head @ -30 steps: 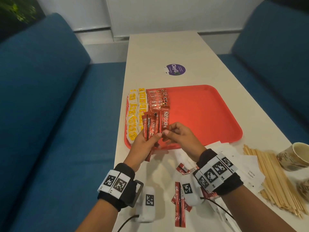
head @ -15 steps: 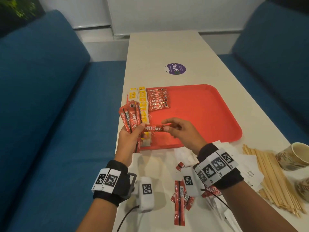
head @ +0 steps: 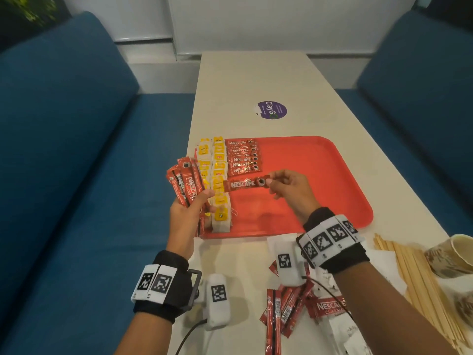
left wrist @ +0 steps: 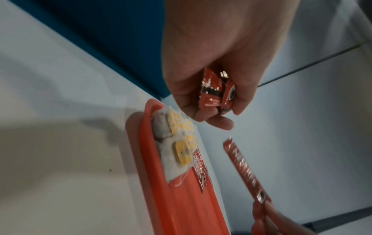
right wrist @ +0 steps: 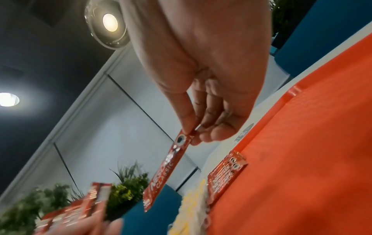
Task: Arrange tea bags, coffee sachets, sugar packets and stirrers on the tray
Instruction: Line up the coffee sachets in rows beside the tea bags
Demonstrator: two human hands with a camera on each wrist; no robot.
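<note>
A red tray (head: 320,175) lies on the table. Along its left side run two columns of yellow-tagged tea bags (head: 218,172), with a stack of red coffee sachets (head: 243,157) beside them at the far end. My left hand (head: 189,208) grips a fanned bundle of coffee sachets (head: 185,184) above the tray's left edge; their ends show in its palm (left wrist: 216,92). My right hand (head: 289,190) pinches one end of a single coffee sachet (head: 244,184), held level just over the tray below the stack, thumb and forefinger on its tip (right wrist: 186,136).
More red coffee sachets (head: 286,311) and white sugar packets (head: 281,242) lie on the table near me. A pile of wooden stirrers (head: 419,280) and a paper cup (head: 453,254) sit at the right. Blue sofas flank the table. A purple sticker (head: 271,110) lies beyond the tray.
My right hand drew one sachet out of the bundle and carried it right and forward over the tray. My left hand moved left with the remaining bundle.
</note>
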